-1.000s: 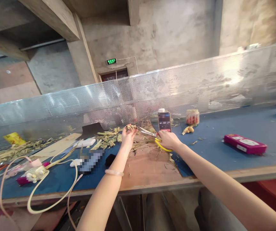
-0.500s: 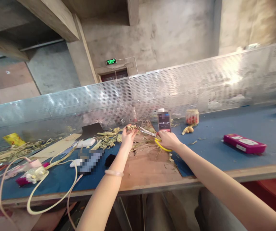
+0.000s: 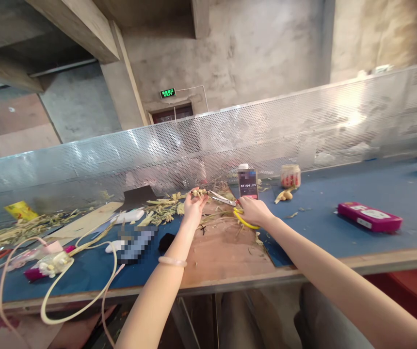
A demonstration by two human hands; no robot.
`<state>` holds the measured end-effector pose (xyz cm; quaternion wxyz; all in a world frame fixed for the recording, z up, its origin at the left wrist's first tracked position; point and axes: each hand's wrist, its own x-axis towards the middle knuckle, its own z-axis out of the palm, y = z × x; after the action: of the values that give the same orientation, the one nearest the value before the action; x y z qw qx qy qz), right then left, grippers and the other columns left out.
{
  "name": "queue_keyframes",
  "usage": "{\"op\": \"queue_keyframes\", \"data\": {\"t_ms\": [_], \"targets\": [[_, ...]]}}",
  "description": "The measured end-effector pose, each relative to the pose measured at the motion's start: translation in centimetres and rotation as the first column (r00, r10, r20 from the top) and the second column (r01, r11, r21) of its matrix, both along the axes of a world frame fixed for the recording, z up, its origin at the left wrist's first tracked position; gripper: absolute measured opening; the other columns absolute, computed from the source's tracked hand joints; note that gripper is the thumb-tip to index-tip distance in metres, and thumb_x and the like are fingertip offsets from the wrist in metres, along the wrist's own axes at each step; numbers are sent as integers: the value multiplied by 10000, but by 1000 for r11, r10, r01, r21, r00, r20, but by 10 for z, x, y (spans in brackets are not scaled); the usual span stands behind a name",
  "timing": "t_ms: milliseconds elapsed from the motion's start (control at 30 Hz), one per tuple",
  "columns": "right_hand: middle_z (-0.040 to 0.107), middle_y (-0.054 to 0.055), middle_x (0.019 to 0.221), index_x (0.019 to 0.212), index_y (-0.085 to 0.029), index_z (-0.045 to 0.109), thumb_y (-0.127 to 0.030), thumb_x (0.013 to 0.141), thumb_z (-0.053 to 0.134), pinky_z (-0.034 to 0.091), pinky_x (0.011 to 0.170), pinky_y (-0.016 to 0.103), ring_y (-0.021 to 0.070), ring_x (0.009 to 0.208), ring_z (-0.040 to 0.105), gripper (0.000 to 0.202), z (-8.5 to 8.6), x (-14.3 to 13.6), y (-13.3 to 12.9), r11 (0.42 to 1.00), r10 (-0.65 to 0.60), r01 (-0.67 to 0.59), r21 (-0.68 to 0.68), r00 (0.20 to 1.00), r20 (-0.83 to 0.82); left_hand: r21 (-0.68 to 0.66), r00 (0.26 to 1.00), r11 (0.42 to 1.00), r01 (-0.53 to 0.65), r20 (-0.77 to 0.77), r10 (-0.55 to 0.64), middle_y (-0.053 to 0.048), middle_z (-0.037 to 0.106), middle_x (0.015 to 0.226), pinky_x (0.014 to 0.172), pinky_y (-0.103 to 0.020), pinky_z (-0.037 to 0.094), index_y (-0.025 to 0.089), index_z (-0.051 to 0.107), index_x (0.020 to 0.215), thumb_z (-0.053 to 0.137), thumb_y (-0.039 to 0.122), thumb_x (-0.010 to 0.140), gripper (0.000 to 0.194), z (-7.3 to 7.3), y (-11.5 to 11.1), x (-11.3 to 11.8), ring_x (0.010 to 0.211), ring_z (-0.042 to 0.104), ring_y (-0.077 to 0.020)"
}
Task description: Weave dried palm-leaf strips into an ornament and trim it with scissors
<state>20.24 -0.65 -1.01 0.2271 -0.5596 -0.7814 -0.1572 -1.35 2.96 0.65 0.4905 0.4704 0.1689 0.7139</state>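
Note:
My left hand (image 3: 193, 204) is closed around a small dried plant piece (image 3: 199, 193) above the brown board (image 3: 216, 257). In my right hand (image 3: 252, 210) are scissors (image 3: 245, 220) with yellow handles. Their blades point left, somewhat apart, with the tips close to the plant piece; whether they touch it I cannot tell. Dried stalks and leaves (image 3: 167, 208) lie left of my left hand, and more scraps are beneath and behind both hands. A phone (image 3: 248, 184) showing a running timer stands upright just behind my right hand.
A jar (image 3: 290, 176) and a magenta box (image 3: 369, 217) are on the right of the blue table (image 3: 325, 194). To the left are cables (image 3: 116, 271), a power strip (image 3: 54, 263), a yellow packet (image 3: 21, 210) and more stalks. A perforated metal screen (image 3: 157, 150) runs along the back.
The scissor blades look slightly wider apart than before, and the phone timer has advanced. Both hands hold nearly the same place.

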Motion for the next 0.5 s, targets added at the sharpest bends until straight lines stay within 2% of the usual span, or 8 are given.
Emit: {"op": "queue_keyframes", "data": {"t_ms": [300,500], "targets": [[625,90,936,938,-163,514,-474,810,429,370,600,257,229,826,612,347,2,-1,-3,999,-7,6,-49,1000,-15,32,999,999,45,-25,-44,-14,678,864,912,-399,429,211,524,942,650,56,652,352,0,-1,1,751,647,-126],[633,84,914,920,-168,521,-473,809,432,379,593,261,236,805,620,336,0,-2,1,999,-9,8,-35,1000,-9,40,998,998,58,-12,-58,-9,675,863,923,-403,423,212,524,935,657,52,646,355,0,-1,1,777,647,-130]]}}
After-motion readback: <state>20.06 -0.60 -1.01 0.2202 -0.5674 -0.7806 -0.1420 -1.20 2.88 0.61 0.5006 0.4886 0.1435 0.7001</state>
